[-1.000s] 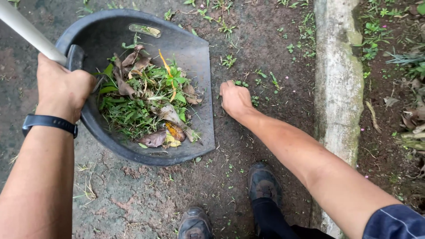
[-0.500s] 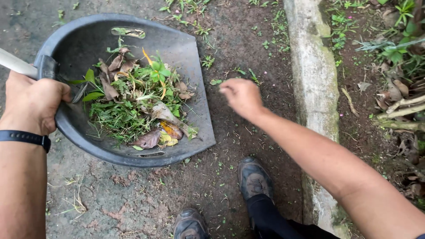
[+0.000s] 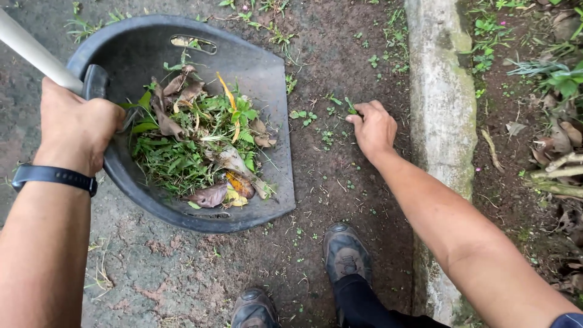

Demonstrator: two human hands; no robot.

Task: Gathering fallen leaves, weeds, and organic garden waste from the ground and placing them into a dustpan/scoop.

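Left hand: bare, no glove, no ring visible; a slim black band with a smooth matte strap is worn at the wrist, its face not in view. Left forearm: bare, no sleeve within view. Right hand: bare, no glove, nothing worn at the wrist; right forearm bare up to the dark blue sleeve edge at the lower right corner. Legs: black trouser leg, close-fitting at the ankle. Footwear: worn dark grey-brown closed shoes, rounded toes, surfaces scuffed and dusty; the second shoe is partly cut off by the lower edge.
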